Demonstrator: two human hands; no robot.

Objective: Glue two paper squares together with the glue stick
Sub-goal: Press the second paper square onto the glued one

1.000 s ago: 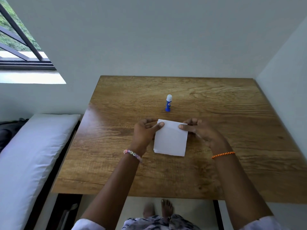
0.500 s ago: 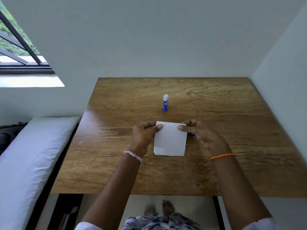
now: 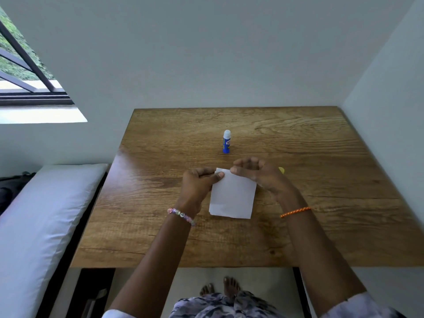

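Near the tabletop's [image 3: 321, 226] middle, your left hand [image 3: 198, 184] and right hand [image 3: 257, 174] are both pinching the paper squares' [image 3: 232, 195] far edge; glue stick [image 3: 226, 142] standing capped, gluing seemingly not started.

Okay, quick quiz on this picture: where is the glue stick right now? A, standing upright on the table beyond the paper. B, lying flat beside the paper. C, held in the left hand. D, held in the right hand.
A: the glue stick stands upright on the table, cap on, beyond the paper, and neither the left hand nor the right hand touches it; both are at the paper's far edge.
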